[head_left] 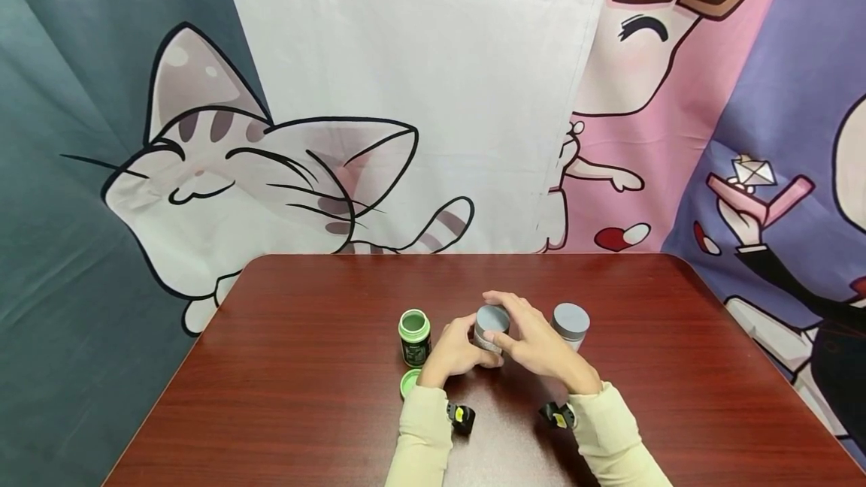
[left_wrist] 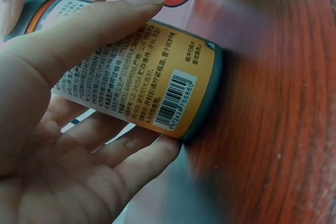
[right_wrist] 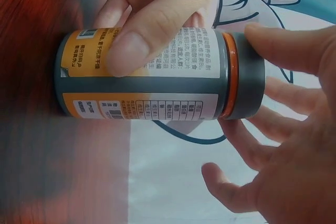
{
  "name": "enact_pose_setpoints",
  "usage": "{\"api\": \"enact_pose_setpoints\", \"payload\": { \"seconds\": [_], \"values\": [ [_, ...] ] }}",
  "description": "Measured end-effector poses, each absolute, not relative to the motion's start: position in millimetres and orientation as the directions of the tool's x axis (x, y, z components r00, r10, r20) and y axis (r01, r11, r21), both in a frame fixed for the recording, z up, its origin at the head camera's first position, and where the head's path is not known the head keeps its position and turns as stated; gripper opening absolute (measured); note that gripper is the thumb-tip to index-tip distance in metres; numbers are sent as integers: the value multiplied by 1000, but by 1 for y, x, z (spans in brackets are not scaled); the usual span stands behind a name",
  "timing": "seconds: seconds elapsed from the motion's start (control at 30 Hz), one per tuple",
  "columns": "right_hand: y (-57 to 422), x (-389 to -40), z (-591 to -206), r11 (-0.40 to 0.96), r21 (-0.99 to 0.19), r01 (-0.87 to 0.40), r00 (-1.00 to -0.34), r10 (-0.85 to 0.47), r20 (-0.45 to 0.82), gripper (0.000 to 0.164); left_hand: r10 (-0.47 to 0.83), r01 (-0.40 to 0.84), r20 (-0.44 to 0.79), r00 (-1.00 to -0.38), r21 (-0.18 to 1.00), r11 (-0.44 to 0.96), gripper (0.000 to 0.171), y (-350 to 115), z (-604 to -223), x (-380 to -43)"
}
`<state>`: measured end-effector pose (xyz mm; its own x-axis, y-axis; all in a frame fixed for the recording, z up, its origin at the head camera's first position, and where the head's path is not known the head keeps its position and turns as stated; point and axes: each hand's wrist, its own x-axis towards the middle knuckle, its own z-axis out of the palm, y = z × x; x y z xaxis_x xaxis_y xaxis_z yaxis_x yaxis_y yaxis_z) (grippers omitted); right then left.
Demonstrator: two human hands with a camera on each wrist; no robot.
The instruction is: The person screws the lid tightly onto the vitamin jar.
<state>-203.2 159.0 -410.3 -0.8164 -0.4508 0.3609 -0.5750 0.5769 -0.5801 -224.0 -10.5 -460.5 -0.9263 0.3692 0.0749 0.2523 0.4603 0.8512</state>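
A grey supplement bottle (right_wrist: 142, 84) with an orange and white label stands between my two hands. My left hand (head_left: 458, 352) grips its body, thumb across the printed label, with a barcode (left_wrist: 176, 100) showing in the left wrist view. At the top, my right hand (head_left: 537, 340) holds the grey lid (right_wrist: 248, 90) between thumb and fingers. An orange ring (right_wrist: 231, 77) shows just under that lid. Left of my hands is an open green jar (head_left: 415, 350); a light green lid (head_left: 409, 382) lies in front of it, partly covered by my left wrist.
Another grey-lidded bottle (head_left: 571, 320) stands just beyond my right hand, its lower part hidden. All of this is on a reddish-brown wooden table (head_left: 304, 367). Behind the table's far edge hangs a cartoon-printed cloth (head_left: 419, 43).
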Motion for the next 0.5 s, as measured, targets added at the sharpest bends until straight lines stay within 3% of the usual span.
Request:
{"api": "enact_pose_setpoints", "payload": {
  "seconds": [0.5],
  "values": [
    [153,-203,-412,660,-524,-539,-841,-387,378,52,344,232,62,-937,847,478,51,-9,-459,-223]
  ]
}}
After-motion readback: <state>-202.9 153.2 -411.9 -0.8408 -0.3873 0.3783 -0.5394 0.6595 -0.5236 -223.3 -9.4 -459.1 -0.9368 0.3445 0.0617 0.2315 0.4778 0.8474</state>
